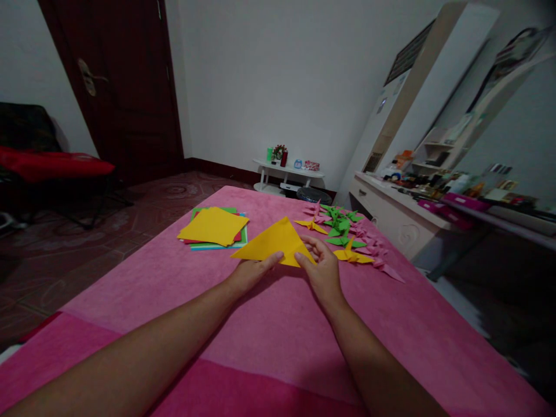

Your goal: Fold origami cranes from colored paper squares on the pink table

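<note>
A yellow sheet of origami paper [278, 238], folded into a triangle, is held up just above the pink cloth with its point facing away from me. My left hand [256, 271] grips its near edge, thumb on top and the other fingers hidden beneath. At the right corner, my right hand [322, 263] pinches the paper between thumb and fingers. Left of the hands lies a stack of square coloured paper [214, 227], yellow on top with green, red and blue edges showing. To the right sit several folded paper cranes [341, 223] in green, pink and yellow.
The pink cloth [260, 336] covers the surface under my arms. Beyond it stands a low white shelf [289, 169] with small items. A dressing table [399, 202] crowded with bottles is at the right. A red folding chair [56, 163] and a dark door [117, 92] are at the left.
</note>
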A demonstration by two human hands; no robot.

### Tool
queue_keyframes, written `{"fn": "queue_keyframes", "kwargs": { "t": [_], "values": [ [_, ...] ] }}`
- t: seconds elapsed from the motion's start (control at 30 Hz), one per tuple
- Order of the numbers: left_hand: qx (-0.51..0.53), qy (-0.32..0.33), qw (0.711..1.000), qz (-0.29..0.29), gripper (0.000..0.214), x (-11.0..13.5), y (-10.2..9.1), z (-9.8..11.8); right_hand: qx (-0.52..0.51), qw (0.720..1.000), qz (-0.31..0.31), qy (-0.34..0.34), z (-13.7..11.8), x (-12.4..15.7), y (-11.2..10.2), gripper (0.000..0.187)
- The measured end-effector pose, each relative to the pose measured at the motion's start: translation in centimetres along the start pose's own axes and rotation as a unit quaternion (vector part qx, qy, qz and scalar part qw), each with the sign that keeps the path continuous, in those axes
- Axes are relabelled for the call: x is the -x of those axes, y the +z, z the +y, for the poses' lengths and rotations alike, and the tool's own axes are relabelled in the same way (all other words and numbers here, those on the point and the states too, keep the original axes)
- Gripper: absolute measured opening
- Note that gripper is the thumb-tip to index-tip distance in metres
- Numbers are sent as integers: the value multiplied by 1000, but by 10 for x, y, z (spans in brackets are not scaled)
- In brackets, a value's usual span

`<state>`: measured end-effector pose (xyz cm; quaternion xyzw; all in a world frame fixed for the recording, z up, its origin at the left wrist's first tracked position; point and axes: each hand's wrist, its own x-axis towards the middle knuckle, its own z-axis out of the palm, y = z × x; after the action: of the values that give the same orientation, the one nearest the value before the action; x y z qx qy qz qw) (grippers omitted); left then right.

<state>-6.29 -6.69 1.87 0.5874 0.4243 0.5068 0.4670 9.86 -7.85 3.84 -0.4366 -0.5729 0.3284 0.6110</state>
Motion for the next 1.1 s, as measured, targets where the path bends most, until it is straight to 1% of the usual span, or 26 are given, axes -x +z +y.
{"fn": "queue_keyframes", "kwargs": {
  "t": [0.1, 0.13, 0.23, 0.27, 0.33, 0.4, 0.5, 0.57, 0.63, 0.67, 0.7, 0.77, 0.83, 0.87, 0.9, 0.97, 1.03, 1.1],
  "values": [
    [15, 11, 1000, -24, 32, -1, 0, -3, -30, 999, -22, 38, 2, -2, -3, 45],
    [21, 20, 999, -17, 32, -2, 0, -3, -41, 998, -28, 47, 4, -3, -4, 46],
    [22, 49, 998, 27, 25, -6, -3, -5, -76, 994, -36, 76, 11, -6, -11, 44],
    [11, 51, 997, 48, 28, -8, -4, -5, -90, 991, -45, 93, 12, -7, -13, 43],
    [-9, 40, 995, 94, 41, -10, -6, -5, -116, 981, -79, 137, 13, -7, -16, 40],
    [1, 34, 992, 121, 47, -11, -7, -6, -138, 967, -120, 179, 12, -5, -15, 39],
    [47, 39, 991, 120, 46, -10, -7, -6, -152, 951, -163, 213, 6, -1, -10, 39],
    [51, 32, 994, 94, 46, -9, -6, -5, -151, 954, -155, 209, 4, 1, -7, 38],
    [50, 20, 997, 56, 48, -9, -5, -5, -141, 965, -120, 186, 3, 1, -7, 35],
    [56, 15, 997, 49, 49, -9, -6, -5, -131, 971, -104, 171, 4, 1, -8, 34],
    [68, 14, 996, 59, 50, -11, -7, -6, -116, 977, -93, 155, 4, 0, -10, 32],
    [103, 18, 988, 112, 48, -14, -10, -7, -69, 987, -74, 122, 6, -3, -13, 29],
    [132, 25, 978, 159, 42, -16, -13, -7, 10, 997, -34, 70, 7, -5, -16, 24],
    [145, 21, 976, 163, 41, -16, -13, -7, 62, 997, -6, 35, 7, -5, -17, 21],
    [158, 11, 976, 148, 40, -15, -12, -6, 118, 993, 22, -5, 6, -5, -17, 18],
    [195, -25, 977, 81, 35, -9, -5, -3, 219, 970, 59, -89, 4, -4, -16, 12],
    [241, -74, 968, -13, 30, -2, 5, 1, 277, 946, 57, -158, 3, 0, -13, 11],
    [291, -114, 946, -84, 38, 4, 15, 4, 300, 933, 29, -199, 4, 4, -10, 14]
  ]
}}
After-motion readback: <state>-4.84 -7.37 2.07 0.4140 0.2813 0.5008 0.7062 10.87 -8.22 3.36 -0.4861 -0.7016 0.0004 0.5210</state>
